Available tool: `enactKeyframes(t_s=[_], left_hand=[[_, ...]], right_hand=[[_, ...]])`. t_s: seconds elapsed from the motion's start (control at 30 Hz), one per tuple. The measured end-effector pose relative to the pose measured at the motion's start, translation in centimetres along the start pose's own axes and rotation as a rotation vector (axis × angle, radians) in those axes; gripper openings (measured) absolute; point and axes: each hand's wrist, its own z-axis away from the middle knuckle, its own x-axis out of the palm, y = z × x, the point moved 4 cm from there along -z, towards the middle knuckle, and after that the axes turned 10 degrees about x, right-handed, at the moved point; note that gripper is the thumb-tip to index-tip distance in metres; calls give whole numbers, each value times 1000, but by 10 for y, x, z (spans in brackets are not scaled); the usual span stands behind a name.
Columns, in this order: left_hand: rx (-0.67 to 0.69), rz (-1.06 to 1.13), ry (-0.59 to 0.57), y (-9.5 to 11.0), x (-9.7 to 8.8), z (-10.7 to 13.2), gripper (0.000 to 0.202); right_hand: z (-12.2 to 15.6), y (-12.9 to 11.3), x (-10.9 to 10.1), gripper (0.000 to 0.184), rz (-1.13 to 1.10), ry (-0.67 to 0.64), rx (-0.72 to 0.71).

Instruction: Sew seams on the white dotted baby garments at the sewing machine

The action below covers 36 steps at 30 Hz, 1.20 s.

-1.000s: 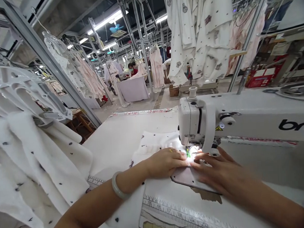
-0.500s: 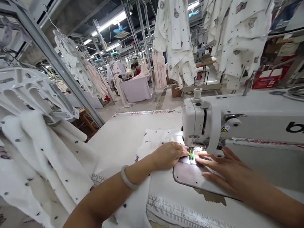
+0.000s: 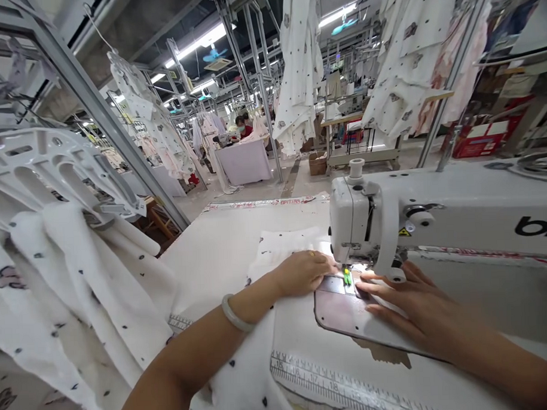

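Note:
A white sewing machine stands on the table, its lit needle area and green presser foot just above the metal plate. My left hand is closed on white printed cloth just left of the presser foot, fingers together and tips partly hidden. The cloth runs under my left forearm and down over the near edge of the table. My right hand lies open right of the foot, fingers stretched out and spread, tips near a small brown guide on the plate.
At left, white printed garments hang from a white plastic hanger rack beside a metal post. A ruler tape lines the front of the table. More printed garments hang beyond the machine. A co-worker sits far back.
The garments hanging beyond the machine have swung left, uncovering a metal pole and a bench behind. Both hands stay nearly in place by the presser foot; the view shifts slightly.

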Motion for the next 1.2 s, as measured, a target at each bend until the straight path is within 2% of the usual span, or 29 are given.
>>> enactKeyframes(t_s=[0.07, 0.17, 0.23, 0.27, 0.33, 0.4, 0.47, 0.53, 0.63, 0.77, 0.97, 1.1, 1.2], left_hand=[[-116, 0, -4, -24, -6, 1, 39], [-304, -40, 34, -64, -26, 9, 38], [-415, -54, 41, -79, -42, 20, 36], [-456, -53, 35, -80, -48, 26, 35], [-498, -31, 16, -66, -56, 35, 34], [-487, 20, -5, -36, -55, 40, 36], [-444, 119, -37, 2, -47, 40, 37], [-414, 220, -74, 37, -36, 37, 29], [-463, 288, -80, 68, -30, 30, 20], [-569, 515, 19, 75, -29, 24, 29], [-527, 683, 161, 72, -19, 21, 39], [-563, 867, 230, 68, -12, 22, 35], [-580, 833, 241, 64, -10, 20, 28]], right_hand=[[1, 2, 1, 41, -15, -6, 12], [2, 4, 1, 39, -20, -20, 21], [2, 2, 0, 38, -15, -24, -16], [3, 0, 0, 37, -16, -16, -41], [3, -5, 0, 34, -26, 12, -89], [4, -10, 0, 31, -37, 34, -111], [5, -14, 1, 30, -45, 22, -121], [7, -16, 2, 30, -71, 18, -114], [10, -14, 1, 36, -192, 42, -20], [12, -12, 4, 46, -451, 20, 178], [9, -26, 15, 57, -819, -207, 283], [9, -34, 18, 63, -858, -278, 274], [10, -32, 18, 60, -697, -201, 293]])
